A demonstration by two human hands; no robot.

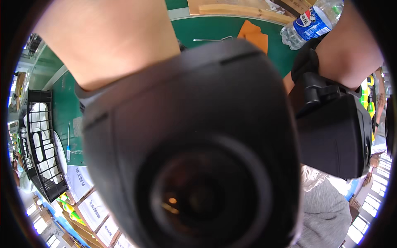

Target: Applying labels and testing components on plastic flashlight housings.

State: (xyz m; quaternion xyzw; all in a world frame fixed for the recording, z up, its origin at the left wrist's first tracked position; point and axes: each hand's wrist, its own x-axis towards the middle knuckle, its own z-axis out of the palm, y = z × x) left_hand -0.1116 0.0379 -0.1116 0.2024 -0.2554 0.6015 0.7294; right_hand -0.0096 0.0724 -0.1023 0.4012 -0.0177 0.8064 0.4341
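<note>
A large black camera housing with a round lens (pixel 194 103) fills the middle of the head view, very close and blurred. It is strapped around a bare forearm (pixel 120 37) that comes in from the upper left. Another forearm (pixel 351 45) enters at the upper right, wearing a black strap and a second black camera housing (pixel 331 140). My left hand and my right hand cannot be made out; the housings or the picture's edge hide them. Behind the housings lie an orange piece (pixel 256 39) and a thin metal rod (pixel 206 40) on the green tabletop (pixel 194 27).
A clear plastic bottle with a blue label (pixel 312 22) lies at the upper right, beside a wooden board (pixel 240 10). On the left are a black grid basket (pixel 41 144) holding white parts and a blue-handled screwdriver (pixel 68 152). Grey clothing (pixel 326 215) shows at the lower right.
</note>
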